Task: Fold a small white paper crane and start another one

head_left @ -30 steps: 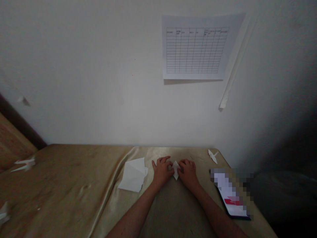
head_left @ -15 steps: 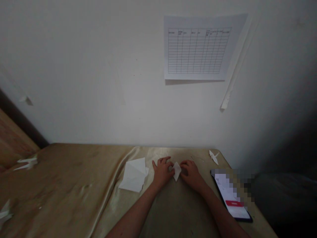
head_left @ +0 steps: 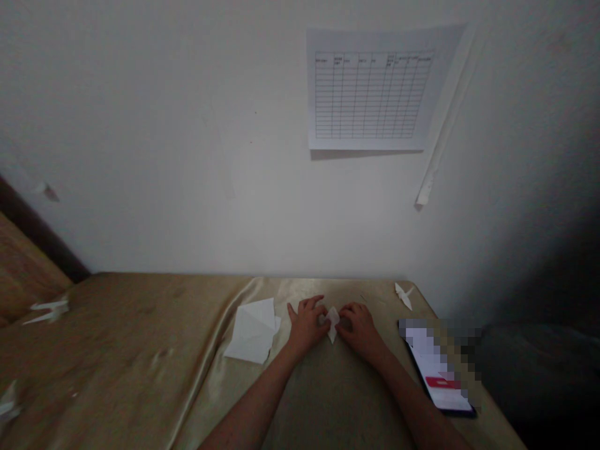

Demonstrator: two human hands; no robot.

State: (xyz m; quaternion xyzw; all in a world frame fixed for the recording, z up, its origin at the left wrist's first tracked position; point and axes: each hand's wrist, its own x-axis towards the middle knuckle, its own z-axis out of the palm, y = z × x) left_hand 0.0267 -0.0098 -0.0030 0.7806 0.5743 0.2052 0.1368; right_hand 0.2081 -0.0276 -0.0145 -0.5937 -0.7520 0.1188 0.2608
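Note:
Between my hands a small diamond-shaped piece of folded white paper lies on the gold tablecloth, one point toward me. My left hand pinches its left edge with thumb and index finger, the other fingers raised. From the right, my right hand has its curled fingers on the opposite edge. The fingertips cover both side corners of the fold. Left of my left hand lie several loose white paper sheets, overlapping.
A phone with a lit screen lies at the right. Folded paper birds rest at the far right corner, the left and the near left edge. A printed table sheet hangs on the wall behind.
My right hand has come slightly left, closer to my left hand, and less of the folded paper's width shows between them. The loose sheets stay where they were.

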